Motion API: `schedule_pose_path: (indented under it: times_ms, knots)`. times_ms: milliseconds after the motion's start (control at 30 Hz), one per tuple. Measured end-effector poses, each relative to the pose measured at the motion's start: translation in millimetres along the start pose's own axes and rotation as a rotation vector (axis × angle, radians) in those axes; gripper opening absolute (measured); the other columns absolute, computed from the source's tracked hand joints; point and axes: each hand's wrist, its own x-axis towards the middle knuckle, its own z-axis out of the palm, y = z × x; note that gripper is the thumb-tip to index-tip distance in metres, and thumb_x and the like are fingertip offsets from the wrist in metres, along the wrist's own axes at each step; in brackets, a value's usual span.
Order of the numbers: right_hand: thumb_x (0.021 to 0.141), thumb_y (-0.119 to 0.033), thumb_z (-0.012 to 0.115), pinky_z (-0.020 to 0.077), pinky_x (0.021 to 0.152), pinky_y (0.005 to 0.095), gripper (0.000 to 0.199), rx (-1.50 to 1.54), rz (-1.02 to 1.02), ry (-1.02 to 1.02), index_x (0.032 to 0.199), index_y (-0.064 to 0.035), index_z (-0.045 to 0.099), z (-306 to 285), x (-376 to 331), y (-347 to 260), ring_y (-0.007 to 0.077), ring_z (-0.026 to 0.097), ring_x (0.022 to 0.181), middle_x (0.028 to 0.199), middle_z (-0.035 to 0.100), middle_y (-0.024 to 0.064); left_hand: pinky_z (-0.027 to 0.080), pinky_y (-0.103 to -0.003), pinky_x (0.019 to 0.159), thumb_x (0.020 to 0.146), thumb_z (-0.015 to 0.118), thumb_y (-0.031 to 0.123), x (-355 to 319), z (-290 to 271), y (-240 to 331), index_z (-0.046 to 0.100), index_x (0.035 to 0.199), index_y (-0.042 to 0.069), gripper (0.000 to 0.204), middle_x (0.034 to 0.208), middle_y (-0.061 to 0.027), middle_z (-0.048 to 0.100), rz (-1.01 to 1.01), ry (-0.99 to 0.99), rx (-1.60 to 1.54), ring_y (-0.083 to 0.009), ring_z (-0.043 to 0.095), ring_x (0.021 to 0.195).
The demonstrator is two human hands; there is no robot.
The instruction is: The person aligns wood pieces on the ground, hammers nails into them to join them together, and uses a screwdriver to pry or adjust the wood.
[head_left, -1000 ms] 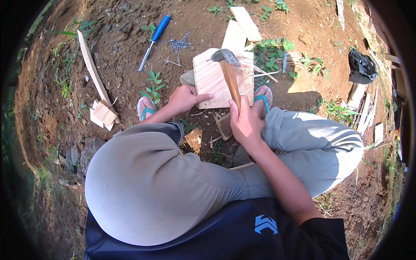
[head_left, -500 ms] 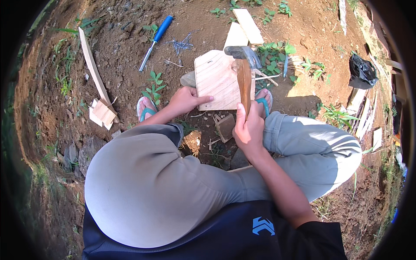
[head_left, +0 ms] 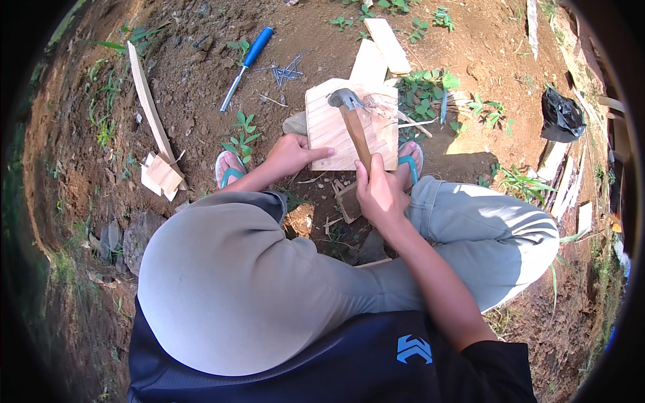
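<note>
My right hand (head_left: 381, 193) is wrapped round the wooden handle of a claw hammer (head_left: 356, 129). The hammer's metal head is over the upper part of a pale wooden board (head_left: 336, 151); whether it touches the wood I cannot tell. With the thumb on top and the fingers under its left edge, my left hand (head_left: 292, 158) grips the board. A dark knot shows near the board's upper right. Beneath the board's left side a grey stone (head_left: 294, 123) sticks out, and a small wood block (head_left: 349, 201) lies below its near edge.
Beyond the board lie a blue-handled chisel (head_left: 247, 67), a heap of nails (head_left: 285, 71) and two wood offcuts (head_left: 388, 46). A long wood strip (head_left: 149, 101) and small scraps (head_left: 162, 173) are at left. A black plastic bag (head_left: 562, 114) sits at far right. My sandalled feet flank the board.
The hammer head has swung left and nearer, from the board's upper right corner to over its upper middle. My left hand keeps its hold on the board.
</note>
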Motion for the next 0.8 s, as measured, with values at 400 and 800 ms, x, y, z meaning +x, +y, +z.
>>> schedule_pose_path:
  times_ms: [400,800]
  knots:
    - [0.108,-0.035,0.053,0.0498,0.077,0.0596,0.030,0.157,0.029,0.063,0.123,-0.0094,0.055,-5.5,-5.9,2.0,0.0516,0.065,0.085,0.083,0.063,0.0300,0.050,-0.034,0.060,0.072,0.081,0.073,-6.9,-3.0,4.7,0.072,0.069,0.006,0.067,0.064,-0.0040,0.067,-0.031,-0.032,0.182,-0.0160,0.064,0.059]
    - [0.103,-0.027,0.059,0.0486,0.078,0.0561,0.034,0.181,0.036,0.089,0.124,-0.0019,0.049,-16.5,-14.8,-14.8,0.0484,0.060,0.088,0.095,0.063,0.0252,0.053,-0.037,0.063,0.071,0.079,0.076,-6.4,-5.5,6.0,0.075,0.073,0.007,0.070,0.069,-0.0066,0.071,-0.039,-0.059,0.209,-0.0187,0.069,0.065]
